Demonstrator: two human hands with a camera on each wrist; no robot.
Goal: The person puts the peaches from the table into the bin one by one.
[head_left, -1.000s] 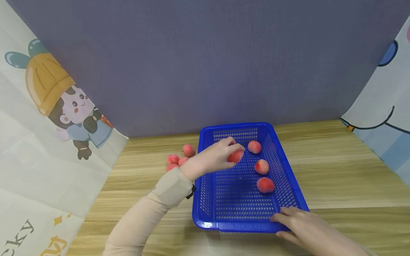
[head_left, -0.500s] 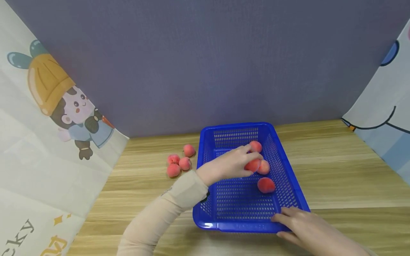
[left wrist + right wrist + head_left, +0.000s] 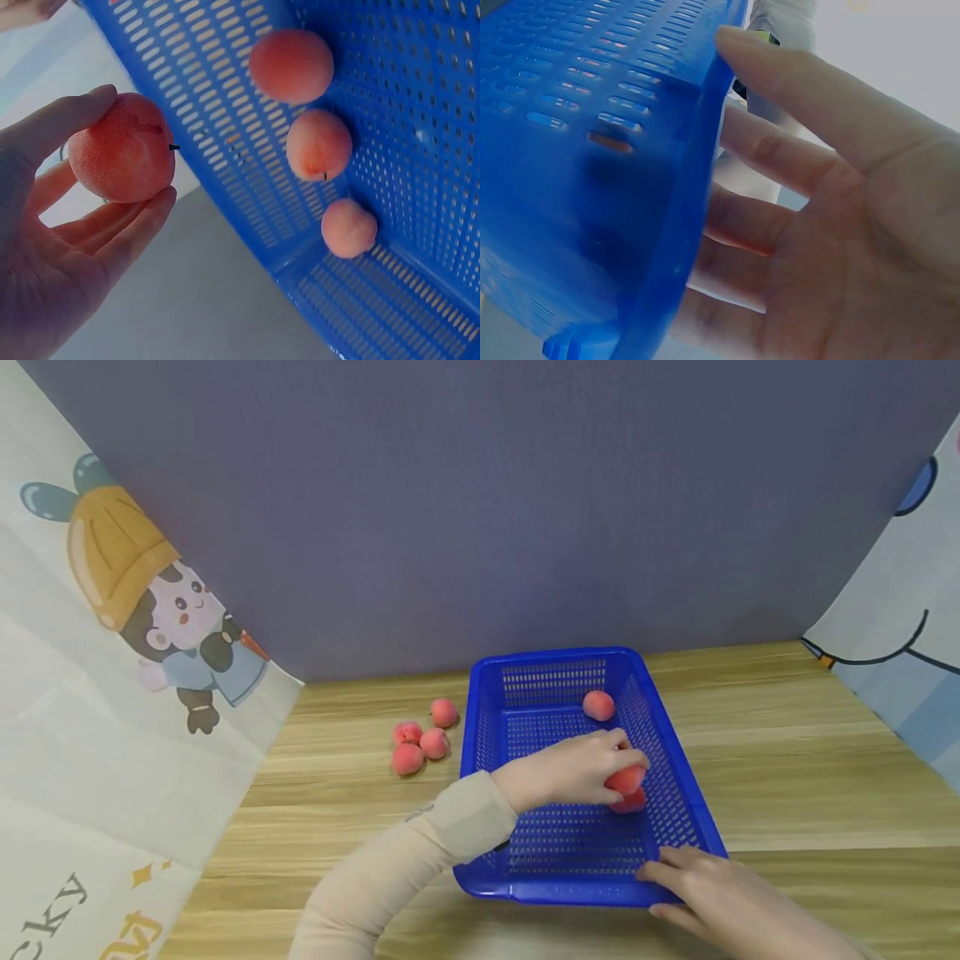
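Observation:
My left hand [image 3: 581,768] holds a red-pink peach [image 3: 626,779] between thumb and fingers, over the right side of a blue plastic basket [image 3: 570,893]. The dark stem of this peach [image 3: 121,148] shows in the left wrist view. Below it in the head view, another peach [image 3: 628,802] is partly covered. A further peach [image 3: 598,705] lies near the basket's far right corner. Between these two sits a third peach [image 3: 319,145], hidden by the hand in the head view. My right hand [image 3: 701,883] grips the basket's rim [image 3: 697,180] at the near right corner.
On the wooden table [image 3: 337,827], left of the basket, several more peaches [image 3: 407,758] lie in a loose group. A grey-blue panel [image 3: 480,527] stands behind. Sheets printed with cartoon figures [image 3: 172,602] flank both sides.
With the peach in its grip, my left hand has moved right and nearer to me across the basket, uncovering the peaches on the table. The right hand stays on the rim.

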